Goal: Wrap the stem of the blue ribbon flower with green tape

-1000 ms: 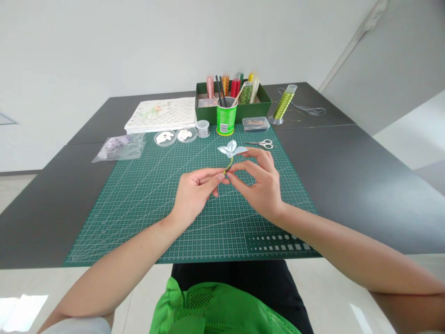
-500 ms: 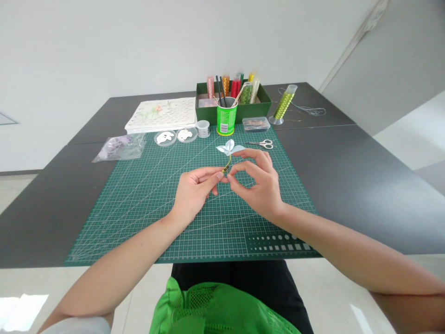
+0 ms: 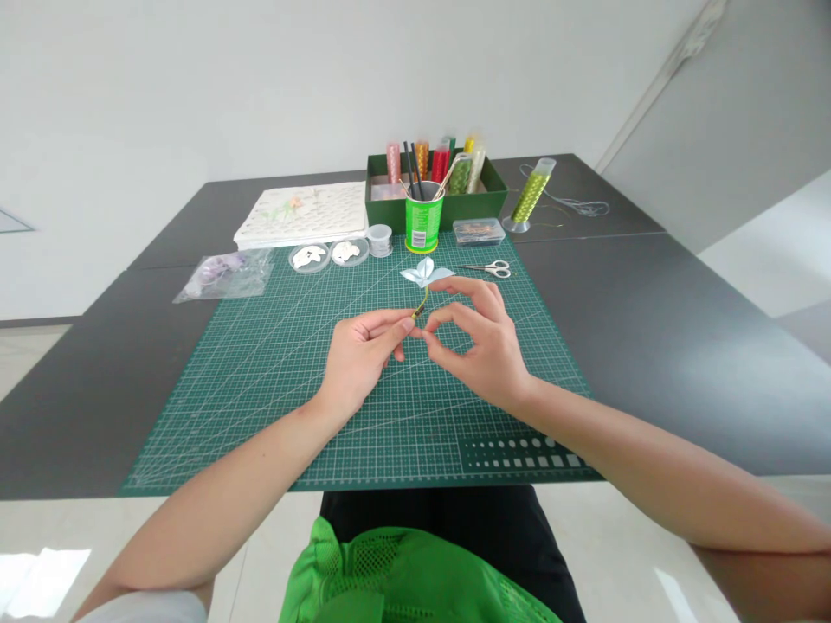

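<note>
Between the thumb and fingers of my left hand [image 3: 360, 350] is the green stem of a pale blue artificial flower [image 3: 425, 273]. The bloom points up and away from me, its petals spread, and a dark patch shows low on the stem. Just to the right, my right hand [image 3: 484, 346] has thumb and a fingertip pressed together near the stem's lower end. Whatever that pinch holds, if anything, is too small to make out. Another finger of the same hand reaches up to the stem just below the petals.
A green cutting mat [image 3: 312, 381] lies under my hands. Beyond are scissors [image 3: 486, 268], a green can [image 3: 423, 223] with sticks, dishes of white pieces [image 3: 309, 257], a clear case [image 3: 479, 231], a box of thread spools [image 3: 471, 206], a lime spool [image 3: 532, 195], white boards [image 3: 305, 212] and a plastic bag [image 3: 227, 275].
Both hands and the flower have shifted very slightly to the left. The grip of each hand looks the same.
</note>
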The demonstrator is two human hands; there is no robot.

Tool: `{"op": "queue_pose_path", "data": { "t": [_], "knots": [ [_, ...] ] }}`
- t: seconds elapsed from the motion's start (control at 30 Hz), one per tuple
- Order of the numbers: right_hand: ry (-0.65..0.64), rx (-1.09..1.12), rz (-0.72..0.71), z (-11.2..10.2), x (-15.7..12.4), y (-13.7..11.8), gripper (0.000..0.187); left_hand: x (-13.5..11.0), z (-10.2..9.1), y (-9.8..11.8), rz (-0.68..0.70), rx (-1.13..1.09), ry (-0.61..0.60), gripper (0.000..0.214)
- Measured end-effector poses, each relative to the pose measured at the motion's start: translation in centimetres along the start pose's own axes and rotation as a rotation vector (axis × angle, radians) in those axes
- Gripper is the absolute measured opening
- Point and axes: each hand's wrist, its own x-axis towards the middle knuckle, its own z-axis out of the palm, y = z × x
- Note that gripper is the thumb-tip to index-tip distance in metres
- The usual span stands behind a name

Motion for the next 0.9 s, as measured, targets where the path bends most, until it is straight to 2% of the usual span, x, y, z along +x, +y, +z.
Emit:
{"op": "queue_pose_path", "data": {
  "t": [0.2,0.47,0.63,0.9],
  "knots": [
    [0.061,0.035,0.086,-0.46,0.29,0.05,0.006,-0.14,0.14,0.22,-0.002,-0.001,-0.006,0.030],
    [0.032,0.037,0.016,-0.48,0.11,-0.02,0.022,-0.21,0.23,0.31,-0.007,-0.014,-0.020,0.027],
    [0.003,0.025,0.007,-0.57,0.10,-0.06,0.023,-0.22,0.23,0.16,-0.005,-0.005,-0.016,0.028],
    [0.043,0.013,-0.007,-0.54,0.14,-0.02,0.024,-0.21,0.20,0.30,0.001,0.006,-0.014,0.029]
  ]
}}
